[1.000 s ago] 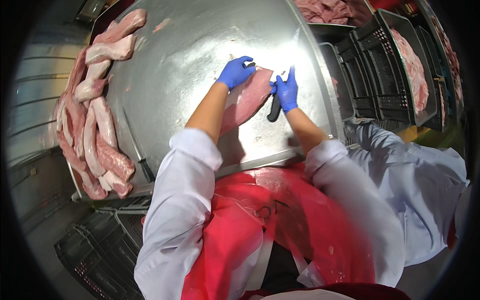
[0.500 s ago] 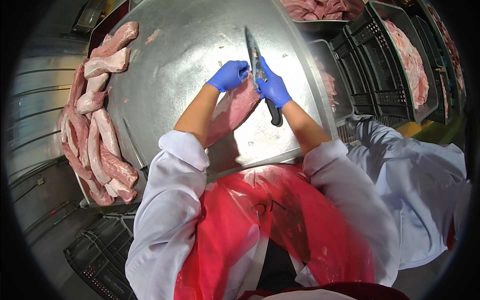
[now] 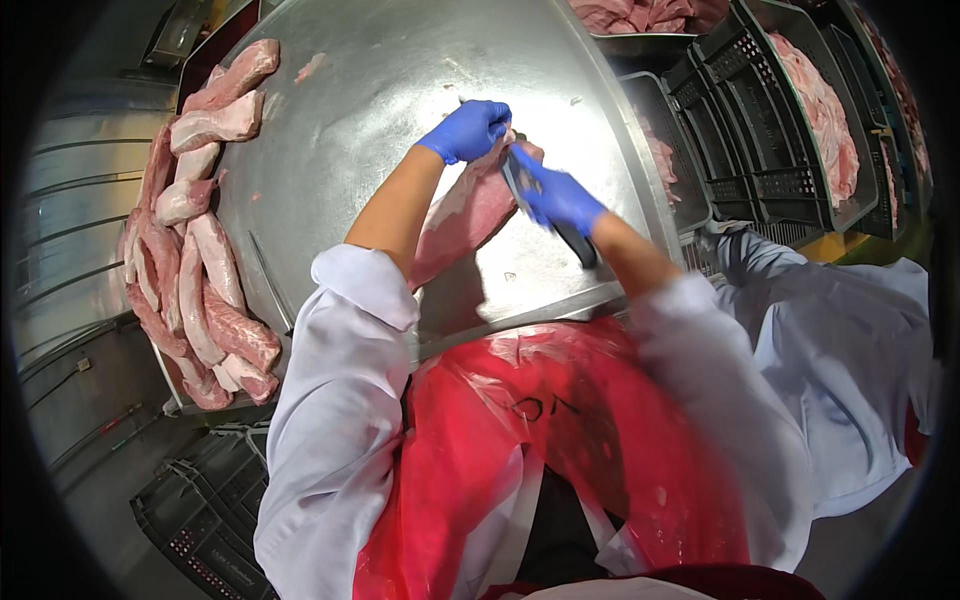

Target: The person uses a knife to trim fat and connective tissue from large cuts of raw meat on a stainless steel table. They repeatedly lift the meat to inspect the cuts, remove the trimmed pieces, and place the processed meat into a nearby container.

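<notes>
A left hand in a blue glove (image 3: 467,132) is clamping its curled fingers on the upper end of a long pink slab of raw meat (image 3: 462,222), where a small pale flap is showing beside the fingertips. The slab is lying aslant on a broad shiny metal table (image 3: 370,130), its lower end pointing toward the person and casting a dark shadow near the table's front edge. A right hand in a blue glove (image 3: 562,200) is closing around a knife with a black handle and a grey blade (image 3: 577,246); the handle is sticking out below the palm, and the blade is reaching up along the slab's right side, close to the left fingertips. The two hands are working near each other but apart — the blade lying between them. The knife's tip is not showing clearly.

At the table's left side, a heap of long pale-pink meat strips (image 3: 213,262) is resting, with a thin metal blade (image 3: 270,281) lying just beside it. To the right, a dark grey plastic crate is holding pale pink meat (image 3: 822,130). The person is wearing a glossy red apron (image 3: 500,400) over white sleeves, and a co-worker's white coat (image 3: 860,350) is showing at the right.
</notes>
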`<state>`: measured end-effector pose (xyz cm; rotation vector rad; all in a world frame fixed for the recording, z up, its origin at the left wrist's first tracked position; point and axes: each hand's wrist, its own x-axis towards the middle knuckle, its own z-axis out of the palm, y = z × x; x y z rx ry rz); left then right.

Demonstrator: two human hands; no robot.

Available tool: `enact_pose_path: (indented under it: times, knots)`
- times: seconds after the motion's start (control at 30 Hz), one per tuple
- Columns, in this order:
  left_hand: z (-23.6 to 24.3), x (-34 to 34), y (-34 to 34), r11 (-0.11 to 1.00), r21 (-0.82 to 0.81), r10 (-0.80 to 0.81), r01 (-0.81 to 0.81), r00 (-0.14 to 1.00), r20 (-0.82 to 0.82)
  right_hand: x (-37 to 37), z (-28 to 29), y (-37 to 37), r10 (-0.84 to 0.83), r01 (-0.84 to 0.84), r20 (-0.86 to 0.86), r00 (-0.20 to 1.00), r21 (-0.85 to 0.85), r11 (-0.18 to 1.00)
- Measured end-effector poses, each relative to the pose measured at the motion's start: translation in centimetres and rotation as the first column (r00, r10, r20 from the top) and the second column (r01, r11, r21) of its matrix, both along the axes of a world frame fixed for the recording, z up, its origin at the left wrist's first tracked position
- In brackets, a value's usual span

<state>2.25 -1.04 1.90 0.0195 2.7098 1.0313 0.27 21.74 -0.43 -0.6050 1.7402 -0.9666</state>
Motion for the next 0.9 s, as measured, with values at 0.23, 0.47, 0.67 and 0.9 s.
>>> enact_pose_path:
  times: [0.23,0.47,0.67,0.9]
  knots:
    - [1.8,0.1,0.1,0.992,0.091,-0.078,0.084,0.995,-0.068,0.4,-2.7,-2.3,-0.091,0.088,-0.014,0.996,-0.146,0.985]
    - [1.5,1.9,-3.3,0.938,0.333,0.121,-0.094,0.991,-0.061,7.6,1.1,4.0,0.0,0.014,0.103,0.995,-0.136,0.991]
    - [4.0,2.6,-3.4,0.975,0.213,0.093,-0.07,0.991,-0.1,7.4,0.8,-0.5,0.098,-0.099,-0.046,0.994,-0.023,0.995]
    - [6.8,4.5,-2.6,0.982,0.188,0.006,0.029,0.983,-0.186,8.6,0.0,-4.1,-0.117,0.122,0.091,0.989,-0.052,0.991]
